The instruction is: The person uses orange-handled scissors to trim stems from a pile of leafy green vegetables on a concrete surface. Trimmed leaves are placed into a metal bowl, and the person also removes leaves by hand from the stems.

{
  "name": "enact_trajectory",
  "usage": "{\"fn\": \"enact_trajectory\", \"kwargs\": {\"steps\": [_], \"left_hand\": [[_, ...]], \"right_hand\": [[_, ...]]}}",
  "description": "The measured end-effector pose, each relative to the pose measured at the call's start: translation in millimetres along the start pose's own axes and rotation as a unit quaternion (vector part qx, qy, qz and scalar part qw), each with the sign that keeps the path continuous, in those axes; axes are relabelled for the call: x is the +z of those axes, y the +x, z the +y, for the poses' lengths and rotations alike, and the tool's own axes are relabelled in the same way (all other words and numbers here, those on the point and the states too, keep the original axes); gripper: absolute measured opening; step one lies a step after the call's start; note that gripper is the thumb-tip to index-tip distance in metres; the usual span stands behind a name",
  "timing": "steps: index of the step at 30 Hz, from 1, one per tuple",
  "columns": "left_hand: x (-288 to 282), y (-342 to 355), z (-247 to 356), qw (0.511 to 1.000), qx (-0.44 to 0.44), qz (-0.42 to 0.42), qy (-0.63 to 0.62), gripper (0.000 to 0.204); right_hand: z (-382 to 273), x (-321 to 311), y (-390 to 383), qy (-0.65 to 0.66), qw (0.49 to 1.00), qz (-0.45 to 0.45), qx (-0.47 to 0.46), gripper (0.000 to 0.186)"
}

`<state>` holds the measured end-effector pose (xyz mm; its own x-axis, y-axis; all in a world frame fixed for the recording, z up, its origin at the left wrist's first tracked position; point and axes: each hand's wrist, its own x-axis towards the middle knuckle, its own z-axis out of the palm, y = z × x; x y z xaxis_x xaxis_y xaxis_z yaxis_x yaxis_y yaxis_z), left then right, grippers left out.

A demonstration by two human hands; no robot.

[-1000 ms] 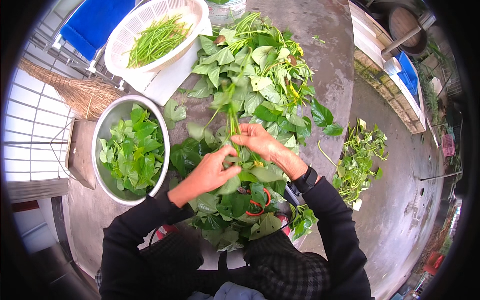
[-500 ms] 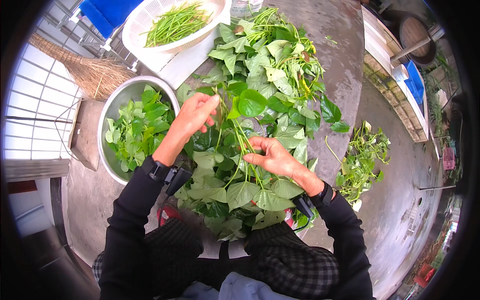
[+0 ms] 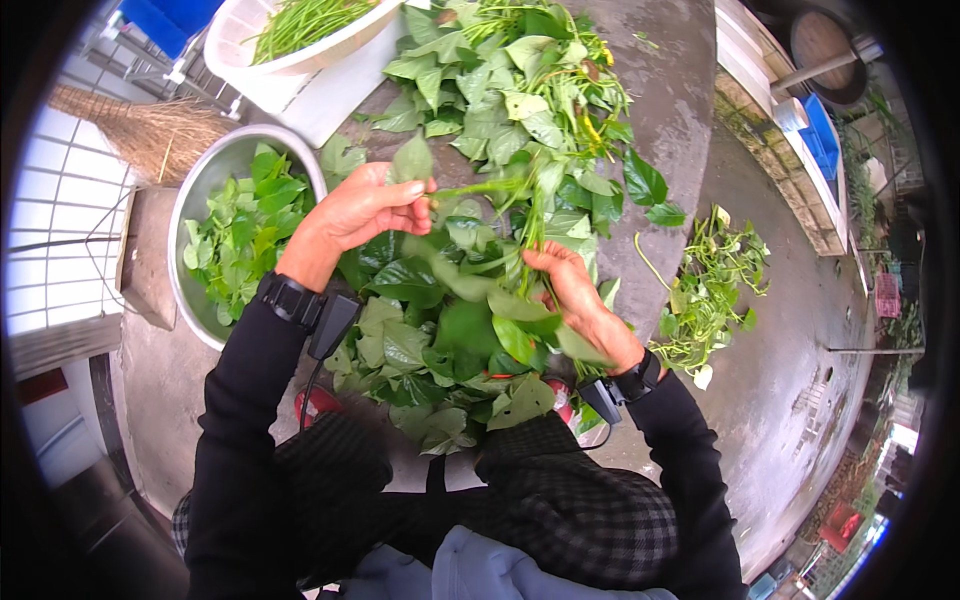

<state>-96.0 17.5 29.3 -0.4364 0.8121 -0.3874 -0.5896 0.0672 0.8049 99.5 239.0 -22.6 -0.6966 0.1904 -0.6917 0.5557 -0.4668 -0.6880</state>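
Observation:
My left hand (image 3: 362, 210) is closed in a pinch on the end of a green leaf stem (image 3: 480, 188); a heart-shaped leaf (image 3: 411, 160) stands up by its fingers. To the right, my right hand (image 3: 578, 298) grips a bunch of leafy stems (image 3: 537, 215), whose leaves droop and blur with motion. Beneath both hands spreads a large heap of heart-shaped green leaves (image 3: 500, 100), reaching from my feet to the far side. At my left stands a metal basin (image 3: 183, 245) with picked leaves (image 3: 250, 215) inside.
A white plastic basket (image 3: 225, 50) of green stalks (image 3: 310, 25) sits at the far left on a white surface (image 3: 335, 100). Beyond the basin leans a straw broom (image 3: 165, 135). A smaller tangle of trimmed vines (image 3: 715, 295) lies on the floor at right, near a low brick ledge (image 3: 770, 150).
My right hand has moved right with its bunch, while my left hand has shifted slightly left and turned. A stem is now stretched sideways between them. The whole view has shifted a little.

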Motion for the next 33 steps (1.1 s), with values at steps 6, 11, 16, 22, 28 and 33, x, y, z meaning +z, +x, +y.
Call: {"fn": "enact_trajectory", "kwargs": {"steps": [6,11,16,22,28,33], "left_hand": [[-20,8,0,0.979,0.129,0.079,-0.135,0.023],[-24,19,6,0.929,0.228,0.265,-0.124,0.051],[9,19,-8,0.953,0.070,0.233,0.183,0.067],[51,19,-43,0.988,0.069,-0.017,0.134,0.033],[55,11,-51,0.984,0.013,0.006,0.180,0.018],[65,7,-53,0.984,-0.015,-0.003,0.176,0.017]], "right_hand": [[4,-31,17,0.252,0.958,0.016,-0.137,0.009],[23,-30,17,0.097,0.967,0.011,-0.235,0.017],[24,1,2,0.042,0.959,-0.090,-0.267,0.020],[6,28,-24,-0.050,0.962,-0.228,-0.144,0.024],[-22,17,-14,-0.135,0.961,-0.181,-0.162,0.027],[-30,14,0,-0.136,0.959,-0.181,-0.168,0.019]]}}
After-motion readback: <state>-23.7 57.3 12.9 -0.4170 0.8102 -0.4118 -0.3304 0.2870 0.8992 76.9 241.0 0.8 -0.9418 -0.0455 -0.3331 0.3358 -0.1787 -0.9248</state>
